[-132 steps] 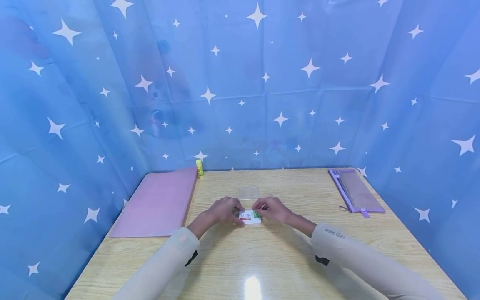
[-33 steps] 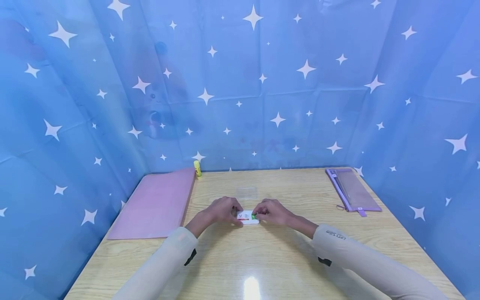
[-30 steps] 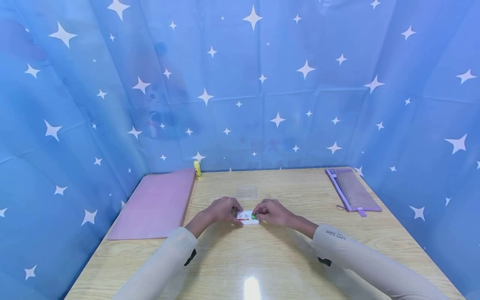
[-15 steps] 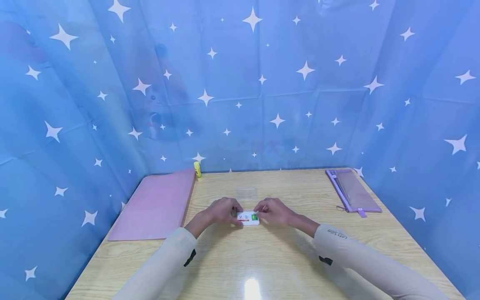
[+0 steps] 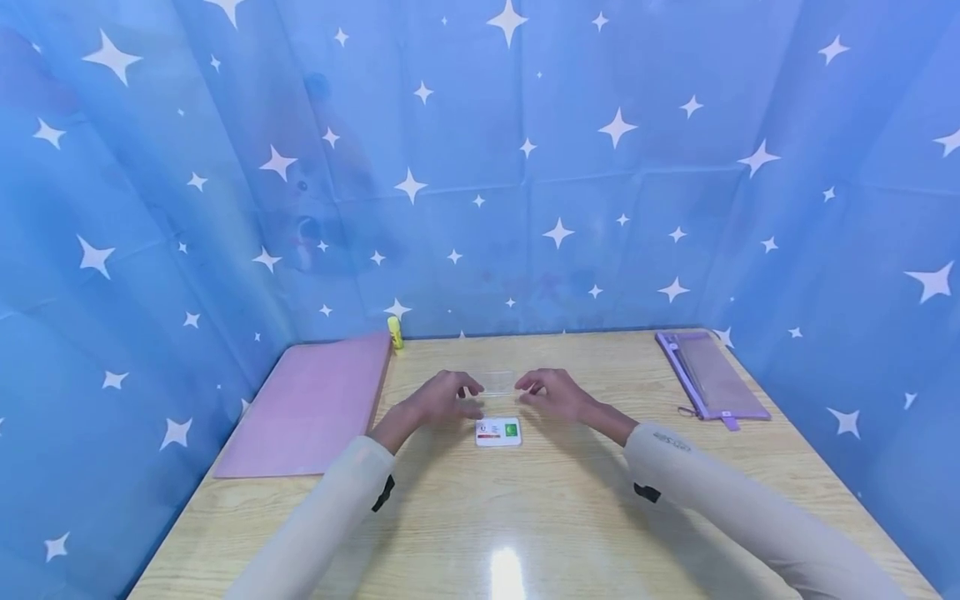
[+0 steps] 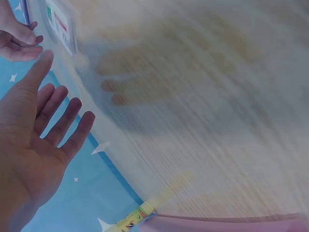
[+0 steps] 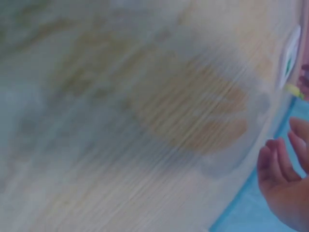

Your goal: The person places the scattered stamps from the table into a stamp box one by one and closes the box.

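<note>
A small white rectangular case [image 5: 498, 432] with a printed label and a green square lies flat on the table in the head view, and neither hand touches it. Just behind it lies a clear plastic piece [image 5: 497, 382], thin and rectangular, perhaps a lid. My left hand [image 5: 442, 396] hovers at its left side with fingers spread and relaxed. On the other side my right hand [image 5: 555, 393] has its fingers loosely bent, near the plastic's edge. In the left wrist view the left hand [image 6: 43, 125] holds nothing; in the right wrist view the right hand [image 7: 285, 169] also looks bare.
A pink folder [image 5: 307, 408] lies at the left of the wooden table [image 5: 450, 525]. A yellow glue stick [image 5: 395, 332] stands at the back edge. Over on the right rests a purple mesh zip pouch [image 5: 712, 375]. A blue starry curtain [image 5: 480, 167] surrounds the table.
Both hands have let go of the white case and moved forward, to the two sides of the clear plastic piece. Earlier, the right fingers were at the green square on the case.
</note>
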`<state>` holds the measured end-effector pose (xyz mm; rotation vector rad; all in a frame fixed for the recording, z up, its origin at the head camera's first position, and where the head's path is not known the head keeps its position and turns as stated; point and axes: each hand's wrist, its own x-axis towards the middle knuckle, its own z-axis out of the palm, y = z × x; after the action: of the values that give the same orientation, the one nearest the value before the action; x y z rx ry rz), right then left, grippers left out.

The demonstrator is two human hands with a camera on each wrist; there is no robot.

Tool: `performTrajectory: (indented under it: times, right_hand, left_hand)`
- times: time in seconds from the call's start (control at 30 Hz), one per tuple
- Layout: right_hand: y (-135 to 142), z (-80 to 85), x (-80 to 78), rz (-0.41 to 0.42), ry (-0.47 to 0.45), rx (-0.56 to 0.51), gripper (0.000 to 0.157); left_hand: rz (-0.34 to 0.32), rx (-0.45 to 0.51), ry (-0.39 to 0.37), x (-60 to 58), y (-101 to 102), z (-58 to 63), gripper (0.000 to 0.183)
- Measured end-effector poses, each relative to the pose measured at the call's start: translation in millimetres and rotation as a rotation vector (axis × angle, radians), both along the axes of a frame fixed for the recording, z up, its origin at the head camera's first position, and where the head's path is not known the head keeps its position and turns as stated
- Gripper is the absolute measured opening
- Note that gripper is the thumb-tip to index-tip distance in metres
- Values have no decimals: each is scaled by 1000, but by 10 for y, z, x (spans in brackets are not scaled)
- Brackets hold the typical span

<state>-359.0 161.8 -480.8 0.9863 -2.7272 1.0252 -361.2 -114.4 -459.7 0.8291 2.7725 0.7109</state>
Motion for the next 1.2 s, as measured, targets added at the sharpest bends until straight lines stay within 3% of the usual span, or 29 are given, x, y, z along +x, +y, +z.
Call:
performTrajectory:
  times: [0.37, 0.6, 0.97, 1.2]
  right_hand:
    - [-60, 0, -286, -103, -52, -13, 35]
    - [-105, -41, -367, -136, -136, 15, 45]
    - [-172, -84, -388, -122, -189, 68, 60]
    - [-180, -121, -374, -45, -140, 89, 52]
  left_hand:
    - [63, 42, 36, -294, 18, -13, 47]
    - [88, 40, 14, -394, 35, -93, 52]
    - [74, -26, 7, -388, 109, -179, 56]
    - [74, -14, 0, -381, 111, -191, 48]
